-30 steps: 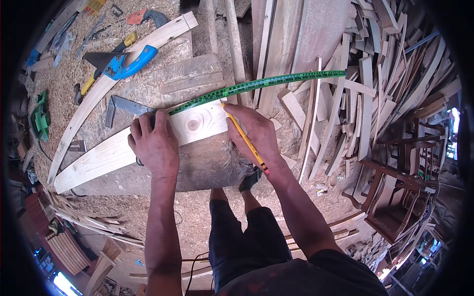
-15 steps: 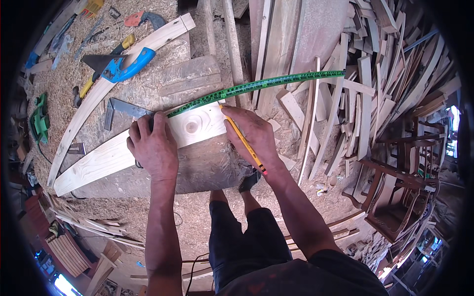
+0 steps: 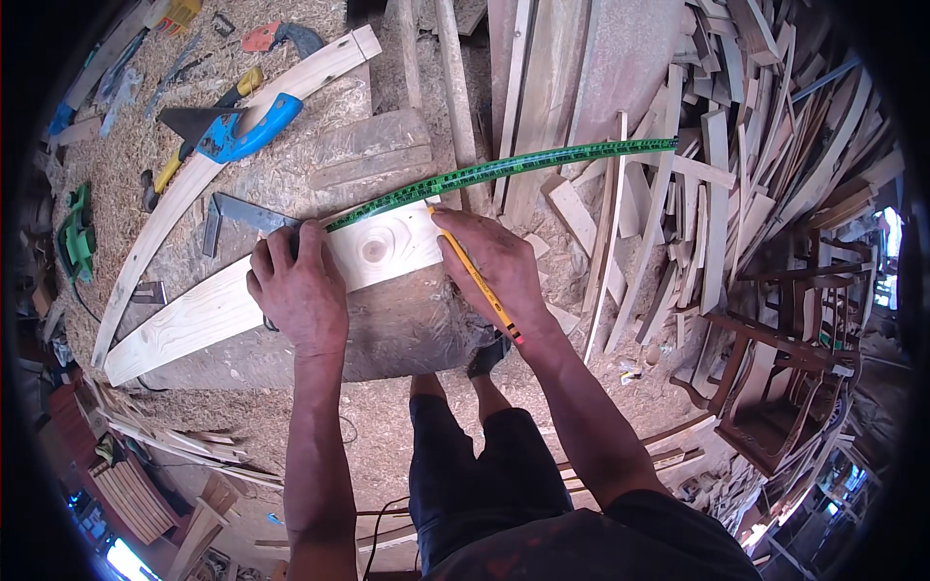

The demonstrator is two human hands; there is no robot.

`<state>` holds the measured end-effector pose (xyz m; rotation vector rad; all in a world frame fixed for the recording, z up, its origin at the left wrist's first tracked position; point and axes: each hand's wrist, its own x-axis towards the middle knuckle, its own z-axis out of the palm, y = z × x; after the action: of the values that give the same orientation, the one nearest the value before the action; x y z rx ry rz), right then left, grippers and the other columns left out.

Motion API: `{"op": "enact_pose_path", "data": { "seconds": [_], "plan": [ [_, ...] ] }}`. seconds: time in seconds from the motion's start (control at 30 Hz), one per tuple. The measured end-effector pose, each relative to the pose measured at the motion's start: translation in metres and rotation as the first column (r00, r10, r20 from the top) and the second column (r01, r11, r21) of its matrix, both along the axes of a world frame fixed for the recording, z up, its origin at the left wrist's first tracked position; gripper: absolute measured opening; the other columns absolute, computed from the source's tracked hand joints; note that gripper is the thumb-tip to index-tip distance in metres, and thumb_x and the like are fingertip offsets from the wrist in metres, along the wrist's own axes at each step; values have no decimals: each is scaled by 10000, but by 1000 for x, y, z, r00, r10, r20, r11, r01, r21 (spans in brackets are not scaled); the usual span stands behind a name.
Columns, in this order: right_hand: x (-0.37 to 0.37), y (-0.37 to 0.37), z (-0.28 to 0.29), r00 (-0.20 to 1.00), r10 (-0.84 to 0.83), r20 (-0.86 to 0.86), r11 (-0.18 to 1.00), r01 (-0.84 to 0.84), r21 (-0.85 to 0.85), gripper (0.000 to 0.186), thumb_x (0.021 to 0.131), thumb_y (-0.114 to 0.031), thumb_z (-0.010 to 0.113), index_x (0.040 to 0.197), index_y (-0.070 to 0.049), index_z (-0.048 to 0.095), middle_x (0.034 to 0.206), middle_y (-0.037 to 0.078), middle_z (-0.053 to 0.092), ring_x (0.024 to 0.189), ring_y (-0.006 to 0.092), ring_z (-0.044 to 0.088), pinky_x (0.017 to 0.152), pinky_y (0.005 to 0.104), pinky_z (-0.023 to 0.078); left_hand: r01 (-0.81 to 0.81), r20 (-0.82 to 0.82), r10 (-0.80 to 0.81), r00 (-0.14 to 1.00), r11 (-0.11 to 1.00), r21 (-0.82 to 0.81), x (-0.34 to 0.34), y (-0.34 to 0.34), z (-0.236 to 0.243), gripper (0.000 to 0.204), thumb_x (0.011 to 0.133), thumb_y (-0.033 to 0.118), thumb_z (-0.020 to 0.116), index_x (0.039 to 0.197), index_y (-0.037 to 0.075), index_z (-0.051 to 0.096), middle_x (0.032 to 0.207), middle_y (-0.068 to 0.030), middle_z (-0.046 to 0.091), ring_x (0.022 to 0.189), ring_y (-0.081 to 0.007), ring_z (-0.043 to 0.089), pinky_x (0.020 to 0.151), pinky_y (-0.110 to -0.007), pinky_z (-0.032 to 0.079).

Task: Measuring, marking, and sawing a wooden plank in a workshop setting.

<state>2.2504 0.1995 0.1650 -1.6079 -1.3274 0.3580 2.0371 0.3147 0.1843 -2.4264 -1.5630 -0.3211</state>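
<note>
A pale wooden board (image 3: 208,315) with a knot near its right end lies slantwise on the worn workbench (image 3: 387,329). My left hand (image 3: 302,295) is closed over a tape measure whose dark case is mostly hidden beneath the palm. Its green blade (image 3: 504,167) runs along the board's far edge and reaches well past the right end, curving in the air. My right hand (image 3: 492,261) grips a yellow pencil (image 3: 475,276), its tip at the board's far right corner beside the blade. Behind my left hand rests a metal try square (image 3: 254,215), partly covered.
A blue-handled saw (image 3: 247,131) lies across a curved wooden piece (image 3: 160,223) at the left. Beyond it is a hammer-like tool with an orange handle (image 3: 262,39). A green tool (image 3: 77,232) sits far left. Offcuts (image 3: 717,184) pile up at right, near a dark wooden chair (image 3: 775,416).
</note>
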Motion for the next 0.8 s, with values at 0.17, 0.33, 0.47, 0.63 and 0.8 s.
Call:
{"op": "enact_pose_path", "data": {
  "seconds": [0.17, 0.33, 0.47, 0.63, 0.8],
  "plan": [
    [1, 2, 8, 997, 6, 81, 1000, -5, -11, 307, 973, -37, 783, 1279, -38, 754, 1222, 174, 815, 1086, 348, 809, 968, 398, 664, -1, 4, 1, 1000, 1000, -1, 0, 0, 0, 236, 971, 213, 749, 1206, 216, 733, 1187, -51, 658, 1243, -336, 621, 999, -546, 497],
    [2, 1, 29, 994, 21, 110, 990, -6, -141, 321, 978, -61, 778, 1297, -38, 749, 1173, 187, 819, 1029, 332, 823, 949, 388, 671, 0, 13, 0, 1000, 1000, 3, -1, 0, -2, 237, 964, 211, 753, 1200, 217, 734, 1194, -53, 656, 1244, -335, 621, 1002, -548, 498],
    [8, -7, 52, 995, 99, 21, 938, -87, -336, 308, 1031, -125, 761, 1322, -28, 738, 1115, 170, 829, 982, 297, 834, 909, 386, 675, -2, 19, 2, 1000, 1000, -6, -2, 0, 0, 232, 961, 202, 754, 1192, 219, 733, 1203, -54, 655, 1244, -336, 622, 1002, -549, 499],
    [2, -13, 41, 590, -310, -745, 946, 112, -305, 312, 1065, -182, 769, 1335, -32, 728, 1113, 121, 828, 951, 218, 814, 860, 332, 656, 7, 27, -7, 1000, 1000, -20, -7, -4, 8, 229, 953, 183, 761, 1177, 220, 733, 1197, -52, 664, 1238, -336, 630, 1003, -550, 501],
    [-7, 12, -11, 50, -255, -966, 950, 201, -240, 202, 1049, -186, 808, 1202, -82, 728, 1081, 86, 814, 902, 143, 776, 823, 278, 626, 56, 74, -49, 996, 995, -85, -13, -8, 19, 233, 951, 169, 768, 1177, 218, 741, 1196, -50, 682, 1233, -330, 637, 1012, -550, 504]
  ]
}}
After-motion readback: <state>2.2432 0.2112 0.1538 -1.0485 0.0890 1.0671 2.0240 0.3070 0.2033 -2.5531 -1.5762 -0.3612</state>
